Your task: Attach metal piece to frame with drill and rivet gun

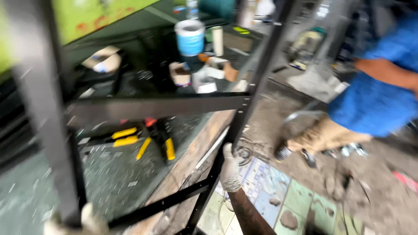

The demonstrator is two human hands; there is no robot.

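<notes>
I hold a black metal frame (156, 106) made of upright posts and crossbars, tilted and blurred by motion. My left hand (85, 222), in a pale glove, grips the thick near post (43, 109) at the bottom left edge. My right hand (229, 167), also gloved and on a brown sleeve, is closed around the thinner far post (257, 82) low down, just above a lower crossbar (161, 204).
Behind the frame is a green workbench (113, 178) with yellow-handled tools (130, 139), a blue-and-white tub (190, 37) and small boxes (204, 78). A person in a blue top (379, 95) and tan trousers crouches at the right. Dirty tiles (278, 196) cover the floor below.
</notes>
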